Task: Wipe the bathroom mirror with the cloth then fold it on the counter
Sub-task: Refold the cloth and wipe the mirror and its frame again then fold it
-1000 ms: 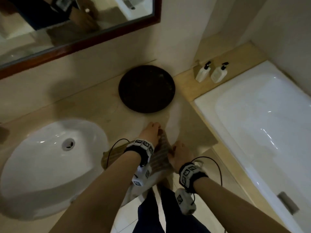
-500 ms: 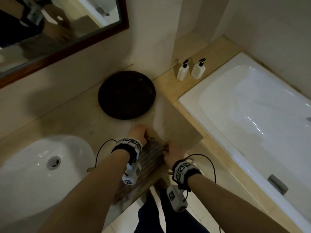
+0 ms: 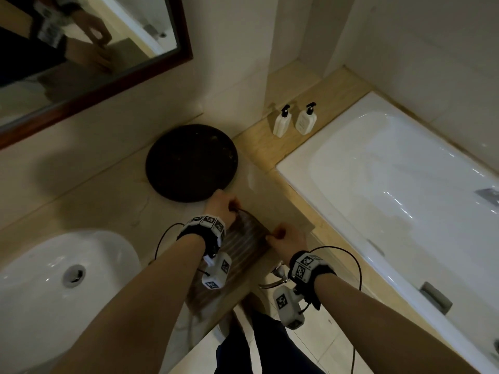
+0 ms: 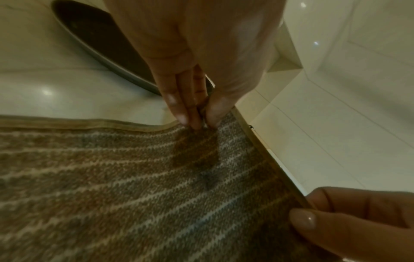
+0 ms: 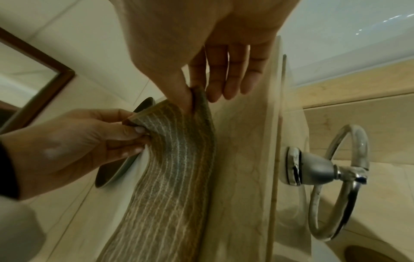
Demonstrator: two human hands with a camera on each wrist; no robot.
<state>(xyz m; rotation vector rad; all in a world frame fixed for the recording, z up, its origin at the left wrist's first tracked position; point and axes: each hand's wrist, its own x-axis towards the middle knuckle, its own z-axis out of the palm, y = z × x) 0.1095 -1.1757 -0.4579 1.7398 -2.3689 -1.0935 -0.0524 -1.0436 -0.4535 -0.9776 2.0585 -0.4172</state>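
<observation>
Your left hand and right hand each pinch a far corner of the striped cloth, lying on the tabletop beside the dark tray.

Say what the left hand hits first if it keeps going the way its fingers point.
Likely the round dark tray. The left hand pinches the cloth corner right at the tray's near rim, fingers aimed toward it; the actual gap is hard to judge.

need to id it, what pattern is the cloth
Brown cloth with thin pale stripes; clearest in the left wrist view.
</observation>
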